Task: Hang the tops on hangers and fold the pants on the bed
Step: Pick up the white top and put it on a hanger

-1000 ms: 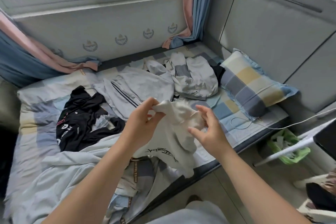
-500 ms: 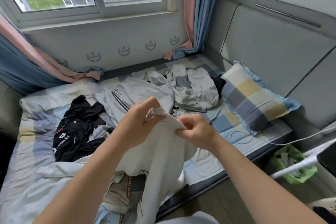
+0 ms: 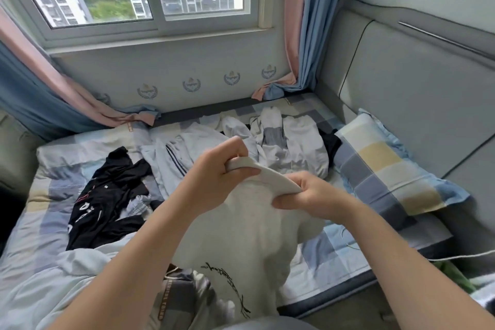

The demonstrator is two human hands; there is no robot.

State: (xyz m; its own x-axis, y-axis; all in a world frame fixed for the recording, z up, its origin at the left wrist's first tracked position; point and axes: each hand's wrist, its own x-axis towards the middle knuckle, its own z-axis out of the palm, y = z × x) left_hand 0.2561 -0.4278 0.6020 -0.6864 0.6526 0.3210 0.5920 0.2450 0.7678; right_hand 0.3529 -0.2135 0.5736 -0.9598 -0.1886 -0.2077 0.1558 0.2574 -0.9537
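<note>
I hold a white top with black script print up over the bed. My left hand grips its upper edge on the left, and my right hand pinches the same edge on the right. The fabric hangs down between my forearms. Behind it on the bed lie a light grey garment with dark stripes, a grey and white garment and a black garment with white print. No hanger is in view.
A checked pillow lies at the right against the padded headboard. A pale blue quilt and a garment with lettered tape are bunched at the near left. A white cable and a green basket sit beside the bed.
My right hand has closed on the white top's edge. Both hands have raised the top and drawn its edge out between them, so it hangs straighter. The camera has tilted up.
</note>
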